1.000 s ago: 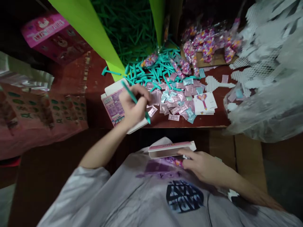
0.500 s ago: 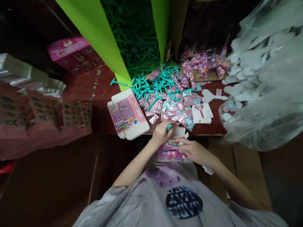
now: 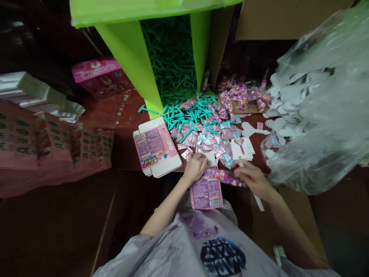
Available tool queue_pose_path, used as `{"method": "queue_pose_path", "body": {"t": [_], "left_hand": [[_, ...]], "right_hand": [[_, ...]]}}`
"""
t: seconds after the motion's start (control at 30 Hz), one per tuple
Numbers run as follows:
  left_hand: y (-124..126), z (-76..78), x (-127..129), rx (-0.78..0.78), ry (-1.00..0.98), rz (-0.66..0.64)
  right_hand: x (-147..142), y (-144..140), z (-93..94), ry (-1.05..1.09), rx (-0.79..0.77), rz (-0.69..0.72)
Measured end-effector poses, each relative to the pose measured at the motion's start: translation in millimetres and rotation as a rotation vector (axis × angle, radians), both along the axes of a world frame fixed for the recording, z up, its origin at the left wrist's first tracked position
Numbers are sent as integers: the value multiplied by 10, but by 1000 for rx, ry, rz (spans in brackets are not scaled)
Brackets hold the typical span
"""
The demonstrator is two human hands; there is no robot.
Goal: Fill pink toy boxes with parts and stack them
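A small pink box [image 3: 206,193] with printed text and a barcode stands open end up at the table edge, its white flap raised. A clear packet of pink and purple beads [image 3: 223,176] lies slanted across the opening, partly in.

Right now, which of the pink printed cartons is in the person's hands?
The small pink printed carton held upright at the table edge, below both hands; the flat pink carton stack and the pink boxed carton lie untouched farther left.

Dim rm, red-brown table [image 3: 121,127]
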State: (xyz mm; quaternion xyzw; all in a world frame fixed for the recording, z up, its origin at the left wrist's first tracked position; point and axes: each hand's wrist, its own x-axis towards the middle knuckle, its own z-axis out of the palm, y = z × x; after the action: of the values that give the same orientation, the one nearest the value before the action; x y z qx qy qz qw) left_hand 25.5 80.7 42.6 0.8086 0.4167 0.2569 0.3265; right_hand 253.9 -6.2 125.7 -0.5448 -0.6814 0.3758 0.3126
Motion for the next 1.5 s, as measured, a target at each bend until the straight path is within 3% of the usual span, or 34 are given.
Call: {"method": "queue_pose_path", "body": {"t": [0.1,0.17,0.27,0.43,0.6,0.7,0.83,1.03,1.13,1.3,1.37,1.5], "left_hand": [[26,55,-86,-187,-521,68],[56,130,-118,-360,-768,127],[125,242,-173,-515,-875,310],[259,189,-534,-413,-1036,671],[247,-5,-1016,-428,-1151,812],[185,-47,-1106,-375,-1014,802],[124,-38,-985,-219,-842,753],[100,-79,-690,-58,-416,348],[124,-89,-589,15,-204,195],[56,3,-519,160,294,32],[-39,39,-506,212,387,-29],[-239,42,-489,269,432,-71]], "right_hand": [[-22,208,4,230,67,-210],[-181,397,-14,375,65,-232],[-532,722,-35,566,91,-196],[-936,1225,-170,894,169,-371],[-859,1402,-567,938,-88,-170],[-719,1304,-778,839,-201,-151],[-607,1038,-922,608,-216,-100],[-597,672,-1088,90,194,-200],[-593,590,-1137,-77,244,-237],[-652,492,-1121,-191,288,-140],[-700,423,-1147,-162,336,-238],[-842,251,-1282,86,359,-580]]}}
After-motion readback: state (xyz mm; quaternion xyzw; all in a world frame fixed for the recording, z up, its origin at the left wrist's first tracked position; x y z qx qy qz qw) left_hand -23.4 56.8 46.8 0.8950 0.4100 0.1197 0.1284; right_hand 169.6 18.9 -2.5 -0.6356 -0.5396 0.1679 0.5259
